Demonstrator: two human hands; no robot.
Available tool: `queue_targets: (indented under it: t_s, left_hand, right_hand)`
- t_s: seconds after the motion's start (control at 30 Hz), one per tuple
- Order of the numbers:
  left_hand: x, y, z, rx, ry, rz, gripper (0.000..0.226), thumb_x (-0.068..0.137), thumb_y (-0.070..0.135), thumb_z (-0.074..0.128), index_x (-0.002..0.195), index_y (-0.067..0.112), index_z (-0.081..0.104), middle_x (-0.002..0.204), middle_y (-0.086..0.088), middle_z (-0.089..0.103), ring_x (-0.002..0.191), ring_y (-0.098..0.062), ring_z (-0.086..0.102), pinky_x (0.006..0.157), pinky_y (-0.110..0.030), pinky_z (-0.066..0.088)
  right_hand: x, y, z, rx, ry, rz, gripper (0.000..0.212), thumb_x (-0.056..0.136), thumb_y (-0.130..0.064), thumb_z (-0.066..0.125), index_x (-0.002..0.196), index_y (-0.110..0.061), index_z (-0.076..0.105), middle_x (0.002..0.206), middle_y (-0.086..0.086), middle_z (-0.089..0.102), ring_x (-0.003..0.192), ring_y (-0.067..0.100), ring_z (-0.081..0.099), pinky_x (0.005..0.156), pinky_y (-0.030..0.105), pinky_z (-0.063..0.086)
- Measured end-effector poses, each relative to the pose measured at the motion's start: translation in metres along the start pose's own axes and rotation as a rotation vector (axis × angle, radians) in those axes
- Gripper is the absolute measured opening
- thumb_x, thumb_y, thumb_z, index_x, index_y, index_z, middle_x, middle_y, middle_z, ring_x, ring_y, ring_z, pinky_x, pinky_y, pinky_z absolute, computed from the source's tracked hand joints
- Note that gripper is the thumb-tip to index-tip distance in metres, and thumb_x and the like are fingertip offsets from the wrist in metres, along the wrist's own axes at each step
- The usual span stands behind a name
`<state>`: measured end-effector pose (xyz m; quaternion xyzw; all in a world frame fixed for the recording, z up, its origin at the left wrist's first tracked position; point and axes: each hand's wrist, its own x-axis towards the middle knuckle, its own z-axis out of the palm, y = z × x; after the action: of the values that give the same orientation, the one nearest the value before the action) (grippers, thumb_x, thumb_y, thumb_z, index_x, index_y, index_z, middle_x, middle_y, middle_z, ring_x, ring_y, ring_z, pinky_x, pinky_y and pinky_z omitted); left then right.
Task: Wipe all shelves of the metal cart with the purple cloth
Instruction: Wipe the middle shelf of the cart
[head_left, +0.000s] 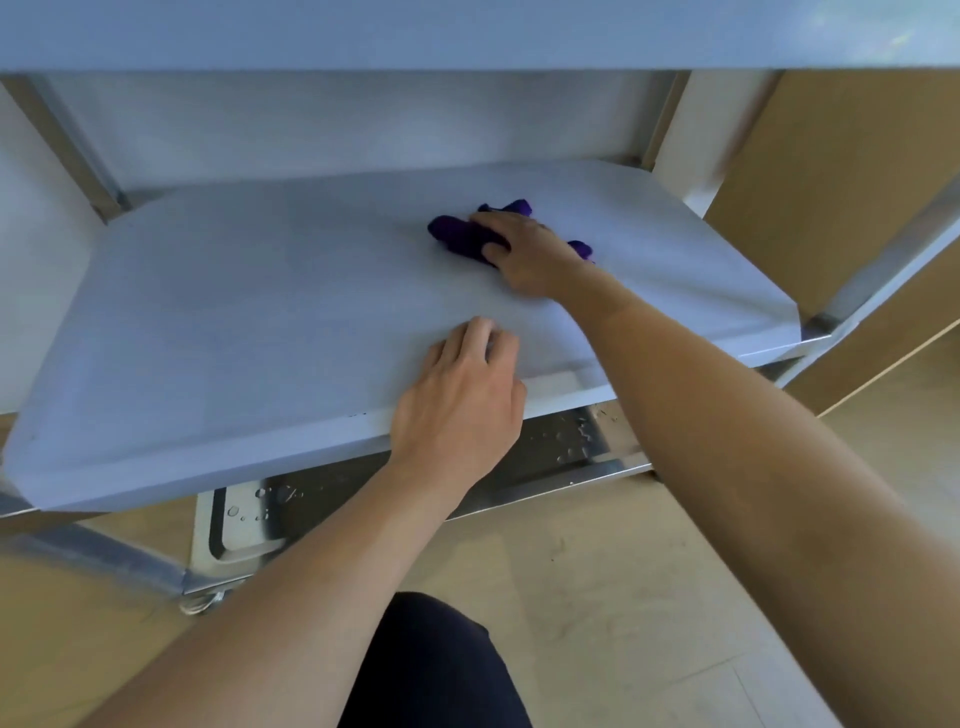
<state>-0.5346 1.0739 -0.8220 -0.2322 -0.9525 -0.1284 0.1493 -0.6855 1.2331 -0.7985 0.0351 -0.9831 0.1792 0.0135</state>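
Note:
The metal cart's middle shelf (249, 312) fills the centre of the head view, pale and matte. A bunched purple cloth (457, 234) lies on its far right part. My right hand (524, 254) lies on top of the cloth, fingers curled over it and pressing it to the shelf. My left hand (462, 400) rests on the shelf's front edge, fingers loosely bent, holding nothing. The top shelf (467, 31) spans the upper edge of the view. The bottom shelf (561, 447) shows below, shiny with water drops.
Cart posts stand at the back left (67, 150) and at the right (883, 265). A caster (202, 605) sits at the lower left. Wooden floor (649, 597) lies in front, a tan cabinet (852, 171) to the right. My dark-clothed leg (431, 670) is at the bottom.

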Motion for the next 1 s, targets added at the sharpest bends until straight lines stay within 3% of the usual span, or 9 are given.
queue_targets:
  t_s: [0.13, 0.23, 0.3, 0.37, 0.5, 0.63, 0.73, 0.9, 1.0]
  left_hand:
    - [0.008, 0.002, 0.004, -0.101, 0.004, -0.146, 0.032, 0.095, 0.028, 0.040, 0.122, 0.017, 0.051, 0.131, -0.001, 0.046, 0.115, -0.028, 0.047, 0.084, -0.038, 0.046]
    - [0.008, 0.002, 0.007, -0.062, 0.019, -0.119, 0.033, 0.096, 0.029, 0.041, 0.120, 0.014, 0.057, 0.129, -0.003, 0.051, 0.117, -0.030, 0.049, 0.088, -0.039, 0.046]
    - [0.009, 0.002, 0.007, -0.053, 0.020, -0.116, 0.032, 0.095, 0.028, 0.041, 0.117, 0.013, 0.059, 0.127, -0.005, 0.053, 0.114, -0.031, 0.051, 0.090, -0.040, 0.045]
    - [0.010, 0.002, 0.006, -0.040, 0.004, -0.110, 0.033, 0.096, 0.027, 0.038, 0.117, 0.012, 0.058, 0.127, -0.005, 0.053, 0.115, -0.031, 0.050, 0.092, -0.039, 0.044]
    - [0.011, -0.001, 0.006, -0.003, -0.029, -0.071, 0.033, 0.094, 0.025, 0.035, 0.117, 0.012, 0.055, 0.126, -0.006, 0.050, 0.114, -0.030, 0.048, 0.097, -0.039, 0.040]
    - [0.008, -0.003, 0.004, 0.052, -0.046, -0.028, 0.034, 0.094, 0.022, 0.034, 0.118, 0.011, 0.055, 0.127, -0.009, 0.050, 0.120, -0.030, 0.046, 0.105, -0.040, 0.035]
    - [0.010, 0.000, 0.003, 0.066, -0.050, -0.027, 0.034, 0.094, 0.021, 0.031, 0.115, 0.010, 0.055, 0.124, -0.010, 0.051, 0.118, -0.033, 0.047, 0.102, -0.042, 0.037]
    - [0.012, 0.003, 0.004, 0.072, -0.050, -0.024, 0.038, 0.095, 0.021, 0.026, 0.117, 0.008, 0.054, 0.128, -0.013, 0.050, 0.124, -0.036, 0.044, 0.102, -0.045, 0.038]
    - [0.013, 0.002, 0.005, 0.083, -0.048, -0.002, 0.042, 0.095, 0.021, 0.023, 0.118, 0.006, 0.054, 0.128, -0.016, 0.051, 0.128, -0.038, 0.043, 0.105, -0.047, 0.036]
  right_hand:
    - [-0.011, 0.071, -0.028, -0.034, 0.111, 0.196, 0.046, 0.102, -0.024, 0.040, 0.148, -0.023, 0.036, 0.152, 0.010, 0.039, 0.136, 0.035, 0.039, 0.111, 0.038, 0.029]
    - [-0.018, 0.115, -0.045, -0.059, 0.155, 0.398, 0.046, 0.102, -0.026, 0.036, 0.147, -0.027, 0.035, 0.150, 0.011, 0.039, 0.135, 0.041, 0.036, 0.110, 0.051, 0.034]
    - [-0.013, 0.114, -0.044, -0.085, 0.138, 0.485, 0.048, 0.100, -0.023, 0.036, 0.147, -0.029, 0.033, 0.150, 0.010, 0.036, 0.134, 0.044, 0.033, 0.105, 0.053, 0.036]
    - [0.000, 0.089, -0.035, -0.127, 0.142, 0.462, 0.050, 0.098, -0.018, 0.038, 0.147, -0.026, 0.033, 0.152, 0.009, 0.032, 0.137, 0.044, 0.030, 0.108, 0.054, 0.034]
    - [0.027, 0.005, 0.005, -0.121, 0.058, 0.062, 0.050, 0.099, -0.020, 0.037, 0.148, -0.024, 0.035, 0.154, 0.004, 0.034, 0.142, 0.030, 0.030, 0.116, 0.047, 0.026]
    - [0.028, -0.019, 0.018, 0.001, 0.011, -0.019, 0.048, 0.100, -0.026, 0.037, 0.148, -0.030, 0.034, 0.154, -0.002, 0.036, 0.140, 0.030, 0.033, 0.114, 0.044, 0.030]
    - [0.023, 0.016, 0.001, -0.020, 0.064, 0.035, 0.048, 0.100, -0.028, 0.039, 0.148, -0.027, 0.035, 0.154, 0.003, 0.038, 0.139, 0.031, 0.036, 0.114, 0.039, 0.029]
    - [0.012, 0.096, -0.030, -0.037, 0.141, 0.306, 0.046, 0.101, -0.029, 0.038, 0.146, -0.031, 0.035, 0.149, 0.011, 0.040, 0.134, 0.040, 0.038, 0.107, 0.050, 0.037]
    - [0.017, 0.099, -0.033, -0.045, 0.132, 0.412, 0.048, 0.101, -0.027, 0.036, 0.148, -0.034, 0.031, 0.152, 0.008, 0.035, 0.136, 0.042, 0.030, 0.108, 0.051, 0.033]
